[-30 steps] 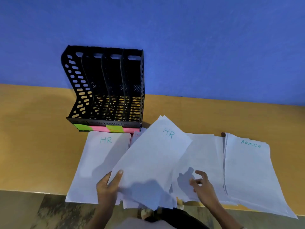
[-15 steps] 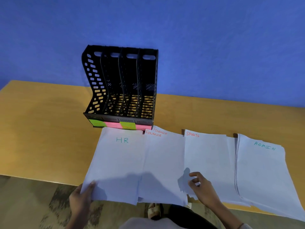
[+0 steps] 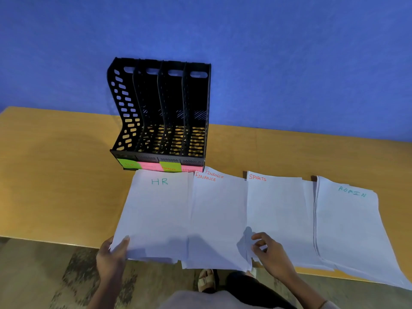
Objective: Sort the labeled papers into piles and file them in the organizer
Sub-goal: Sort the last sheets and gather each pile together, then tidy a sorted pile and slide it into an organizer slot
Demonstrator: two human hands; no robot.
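My left hand [image 3: 111, 259] grips the HR pile [image 3: 156, 215] at its near corner, thumb on top — my right hand [image 3: 270, 255], fingers curled, pinches the Sports pile [image 3: 278, 210] at its near-left corner.

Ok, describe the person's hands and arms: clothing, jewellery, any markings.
Both hands are bare: the left hand and the right hand show no gloves or rings. The left forearm is uncovered down to the frame's edge. A thin band circles the right wrist. No markings are visible.
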